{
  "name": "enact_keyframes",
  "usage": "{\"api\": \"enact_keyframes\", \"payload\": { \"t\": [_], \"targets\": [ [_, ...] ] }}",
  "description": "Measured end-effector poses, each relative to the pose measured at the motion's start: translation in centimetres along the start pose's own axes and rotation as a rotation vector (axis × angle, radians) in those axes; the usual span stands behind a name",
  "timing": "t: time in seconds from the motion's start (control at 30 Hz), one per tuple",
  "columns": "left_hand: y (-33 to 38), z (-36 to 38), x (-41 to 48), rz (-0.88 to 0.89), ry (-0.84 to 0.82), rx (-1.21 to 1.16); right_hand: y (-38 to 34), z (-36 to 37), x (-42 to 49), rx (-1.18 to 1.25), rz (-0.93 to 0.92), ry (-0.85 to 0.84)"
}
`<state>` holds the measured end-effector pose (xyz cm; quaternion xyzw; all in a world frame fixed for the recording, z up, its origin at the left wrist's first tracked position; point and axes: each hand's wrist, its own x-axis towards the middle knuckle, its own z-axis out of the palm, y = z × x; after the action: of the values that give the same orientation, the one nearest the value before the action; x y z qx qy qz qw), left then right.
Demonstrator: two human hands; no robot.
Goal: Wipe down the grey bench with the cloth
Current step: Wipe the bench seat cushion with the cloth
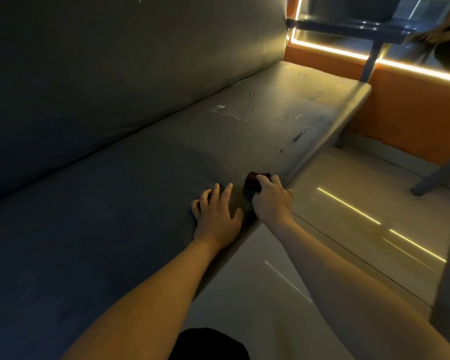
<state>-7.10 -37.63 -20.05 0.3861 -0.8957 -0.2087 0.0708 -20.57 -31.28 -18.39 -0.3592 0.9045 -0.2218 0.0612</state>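
As right hand (272, 201) grips one cloth (253, 182) (dark), one bench (140, 178).

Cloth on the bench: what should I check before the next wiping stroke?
1. Grip: right hand holds the cloth: ok.
2. Contact: cloth touches the bench seat near its front edge: ok.
3. Support: left hand lies flat on the seat beside the cloth, not ahead of it: ok.
4. Seat ahead clean: not ok, pale marks show there.
5. Cloth damp enough: cannot tell.
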Motion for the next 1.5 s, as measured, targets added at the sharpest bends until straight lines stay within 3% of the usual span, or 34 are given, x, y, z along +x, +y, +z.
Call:
{"api": "enact_keyframes", "payload": {
  "t": [0.13,0.23,0.33,0.43,0.6,0.93,1.13,1.5],
  "targets": [
    [-0.1,-1.0,0.2,-0.037,-0.056,-0.125,-1.5,-0.7,-1.2,0.075,-0.102,-0.201],
    [0.1,-3.2,-0.2,-0.060,-0.121,-0.374,-3.6,-1.9,-2.4,0.305,-0.011,-0.382],
    [-0.3,-6.0,-2.4,-0.149,-0.114,-0.731,-6.3,-1.4,-3.5,0.506,0.112,-0.382],
    [-2.9,-8.5,-5.1,-0.248,-0.001,-0.906,-10.2,-0.3,-5.7,0.667,0.115,-0.396],
    [-8.7,-13.7,-8.1,-0.309,0.257,-0.919,-18.3,-1.8,-8.7,0.871,0.071,-0.494],
    [-17.4,-20.5,-16.0,-0.542,0.454,-0.711,-29.3,1.2,-15.5,0.750,0.046,-0.537],
    [-20.8,-23.8,-19.8,-0.595,0.653,-0.851,-33.4,2.8,-18.4,0.858,-0.108,-0.596],
    [-22.5,-25.0,-22.3,-0.609,0.695,-1.090,-36.1,4.7,-20.5,0.867,-0.123,-0.558]
  ]
}}
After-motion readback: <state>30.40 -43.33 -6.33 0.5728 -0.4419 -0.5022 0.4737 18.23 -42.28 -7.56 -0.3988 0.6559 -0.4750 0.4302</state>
